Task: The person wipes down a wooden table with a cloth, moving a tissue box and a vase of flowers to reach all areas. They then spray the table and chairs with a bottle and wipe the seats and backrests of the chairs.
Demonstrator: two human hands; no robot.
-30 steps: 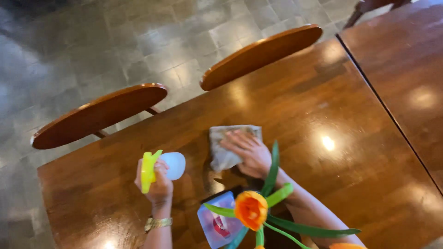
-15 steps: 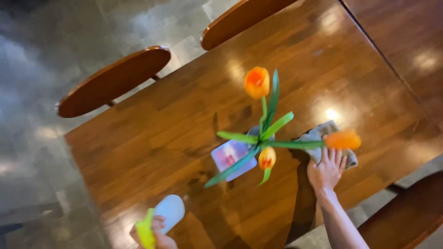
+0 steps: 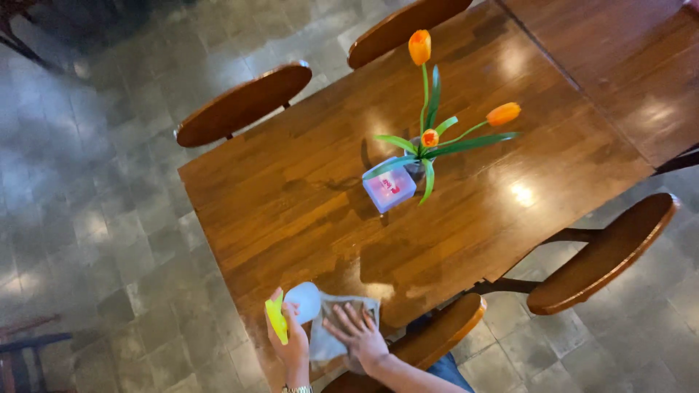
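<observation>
Head view, looking down: a person's right hand (image 3: 358,333) lies flat, fingers spread, on a grey cloth (image 3: 336,327) at the near edge of a wooden table (image 3: 306,196), while the left hand (image 3: 291,340) is wrapped around a white spray bottle (image 3: 301,302) with a yellow-green trigger, touching the cloth's left side. The cloth lies crumpled and limp (partly hidden by the palm). Well beyond stand orange tulips (image 3: 429,109) beside a small clear box (image 3: 389,185).

Your left hand (image 3: 290,342) hid most of the spray bottle (image 3: 300,306); your right hand (image 3: 358,332) covered the grey cloth's (image 3: 324,342) middle at the desk's (image 3: 291,196) near edge. The picture's bottom edge cut off both forearms.
</observation>
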